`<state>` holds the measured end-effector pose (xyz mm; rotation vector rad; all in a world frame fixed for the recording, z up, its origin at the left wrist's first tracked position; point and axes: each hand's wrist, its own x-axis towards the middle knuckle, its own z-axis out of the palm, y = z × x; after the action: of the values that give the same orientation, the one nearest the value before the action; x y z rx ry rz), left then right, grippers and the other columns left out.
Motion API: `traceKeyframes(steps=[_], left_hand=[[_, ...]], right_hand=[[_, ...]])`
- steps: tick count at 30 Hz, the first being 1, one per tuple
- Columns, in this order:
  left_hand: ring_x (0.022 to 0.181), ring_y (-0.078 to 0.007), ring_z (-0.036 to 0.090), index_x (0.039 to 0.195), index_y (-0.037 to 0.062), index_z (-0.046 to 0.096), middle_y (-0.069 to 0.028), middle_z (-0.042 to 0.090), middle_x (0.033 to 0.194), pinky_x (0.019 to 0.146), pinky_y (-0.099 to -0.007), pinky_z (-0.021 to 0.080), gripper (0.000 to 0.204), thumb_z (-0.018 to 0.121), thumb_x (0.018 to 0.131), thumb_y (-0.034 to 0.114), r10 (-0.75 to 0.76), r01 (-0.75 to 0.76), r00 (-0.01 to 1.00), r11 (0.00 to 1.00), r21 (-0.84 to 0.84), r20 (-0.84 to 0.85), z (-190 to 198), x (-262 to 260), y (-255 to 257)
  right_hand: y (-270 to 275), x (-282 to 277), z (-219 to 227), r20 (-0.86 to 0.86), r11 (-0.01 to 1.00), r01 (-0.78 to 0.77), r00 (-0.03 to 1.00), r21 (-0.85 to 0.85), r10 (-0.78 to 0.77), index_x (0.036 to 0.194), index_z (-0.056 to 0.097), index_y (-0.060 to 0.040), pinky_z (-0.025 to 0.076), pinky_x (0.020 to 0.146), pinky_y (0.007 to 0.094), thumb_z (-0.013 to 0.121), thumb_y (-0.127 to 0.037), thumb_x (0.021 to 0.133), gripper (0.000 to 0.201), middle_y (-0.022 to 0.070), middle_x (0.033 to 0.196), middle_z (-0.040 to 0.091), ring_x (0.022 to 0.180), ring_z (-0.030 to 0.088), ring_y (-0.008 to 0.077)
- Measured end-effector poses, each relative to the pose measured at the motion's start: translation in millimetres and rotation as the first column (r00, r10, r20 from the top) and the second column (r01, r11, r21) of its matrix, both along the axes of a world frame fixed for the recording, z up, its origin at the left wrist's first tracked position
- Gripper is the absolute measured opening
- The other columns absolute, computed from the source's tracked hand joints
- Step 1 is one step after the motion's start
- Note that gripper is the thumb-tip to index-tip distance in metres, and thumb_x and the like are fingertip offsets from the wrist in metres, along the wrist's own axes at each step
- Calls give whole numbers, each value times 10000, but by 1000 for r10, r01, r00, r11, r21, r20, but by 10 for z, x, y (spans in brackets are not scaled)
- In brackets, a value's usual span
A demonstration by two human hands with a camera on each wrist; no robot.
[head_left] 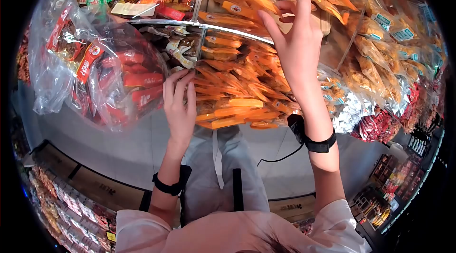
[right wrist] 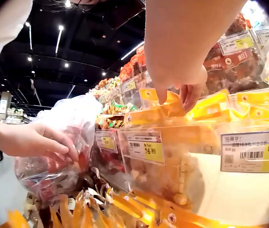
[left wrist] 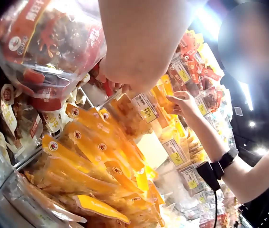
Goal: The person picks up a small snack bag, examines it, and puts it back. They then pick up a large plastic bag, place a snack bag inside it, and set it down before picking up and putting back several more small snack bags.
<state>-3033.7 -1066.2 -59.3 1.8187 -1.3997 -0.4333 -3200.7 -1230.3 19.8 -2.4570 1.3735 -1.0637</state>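
Note:
My right hand (head_left: 300, 39) reaches over the upper bin of orange-topped snack packets (head_left: 244, 10). Its thumb and forefinger are bent and spread apart in the head view. Seen from the right wrist, the fingertips come down at the top of an orange packet (right wrist: 172, 103). Lower down, my left hand (head_left: 179, 103) has loosely bent fingers beside the left edge of the lower orange packets (head_left: 237, 82). A clear plastic bag (head_left: 121, 105) of red-labelled packets bulges close to this hand's left side. From the left wrist, the forearm hides most of the fingers.
Clear dividers with price tags (right wrist: 146, 149) stand between the bins. White-topped packets (head_left: 183, 46) lie beyond the left hand. More bagged snacks (head_left: 380, 63) fill the display at right. Shelves (head_left: 61, 200) stand behind the person, across the grey floor (head_left: 114, 153).

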Motion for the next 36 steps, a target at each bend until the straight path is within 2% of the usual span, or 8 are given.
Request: traceKeyframes(steps=[13, 19, 21, 22, 24, 32, 34, 36], left_hand=[[1018, -255, 562, 1063, 17, 612, -111, 558, 1097, 855, -331, 452, 181, 512, 913, 37, -54, 53, 997, 999, -5, -53, 61, -167, -20], [1120, -251, 526, 1142, 11, 564, -112, 554, 1164, 970, -341, 401, 270, 590, 877, 58, -197, 203, 932, 979, -12, -304, 300, -450, -60], [1128, -219, 528, 1205, 29, 523, -113, 547, 1200, 954, -328, 430, 420, 681, 817, 59, -147, 127, 445, 987, -100, -883, 325, -692, -50], [1128, -219, 528, 1205, 29, 523, -113, 547, 1200, 954, -328, 430, 420, 681, 817, 59, -149, 131, 445, 986, -100, -883, 367, -733, -54], [1106, -158, 540, 1241, 16, 486, -96, 563, 1184, 927, -294, 457, 466, 685, 820, 32, -116, 298, 40, 949, -99, -992, 462, -784, -64], [916, -109, 611, 1112, -27, 574, -77, 629, 1051, 832, -251, 501, 264, 641, 861, 21, 22, 550, 352, 804, 226, -936, 73, -760, 187], [891, -110, 618, 1072, -27, 597, -80, 635, 1040, 822, -246, 505, 217, 635, 865, 26, 1, 599, 435, 747, 290, -901, 38, -734, 196], [916, -141, 615, 1046, -9, 609, -87, 656, 995, 804, -272, 477, 182, 613, 879, 63, -180, 480, 735, 819, 315, -654, -3, -696, 149]], right_hand=[[13, -423, 41, 108, 920, 9, 994, -393, 36, 967, 665, 11, 515, 600, 277, 665, 58, 771, 202, 100, 781, 679, 663, 647, 197], [806, -859, 408, 546, 953, 293, 813, -81, -204, 1011, 611, 105, 554, 668, 297, 574, 87, 863, 154, 177, 938, 665, 772, 652, 189], [1027, -918, 385, 614, 936, 295, 707, 195, -351, 1009, 606, 87, 541, 667, 263, 576, 56, 877, 139, 130, 889, 660, 743, 630, 138], [1103, -935, 342, 611, 907, 263, 673, 329, -417, 1002, 612, 74, 524, 660, 242, 589, 38, 877, 132, 110, 865, 661, 730, 623, 120], [1212, -991, 179, 620, 814, 173, 567, 554, -542, 987, 621, 50, 495, 653, 209, 611, 3, 877, 119, 79, 828, 664, 713, 612, 87], [1525, -1386, -160, 544, 382, -388, 577, 839, -609, 1188, 513, -9, 510, 757, 249, 646, 41, 828, 387, 41, 972, 660, 898, 616, 94], [1612, -1436, -235, 467, 337, -326, 667, 883, -581, 1136, 577, -2, 494, 747, 236, 690, 1, 813, 343, 37, 954, 664, 849, 607, 83], [1614, -1442, -265, 420, 431, -184, 718, 884, -555, 1067, 630, 7, 486, 743, 229, 700, -28, 818, 260, 38, 948, 669, 834, 599, 73]])
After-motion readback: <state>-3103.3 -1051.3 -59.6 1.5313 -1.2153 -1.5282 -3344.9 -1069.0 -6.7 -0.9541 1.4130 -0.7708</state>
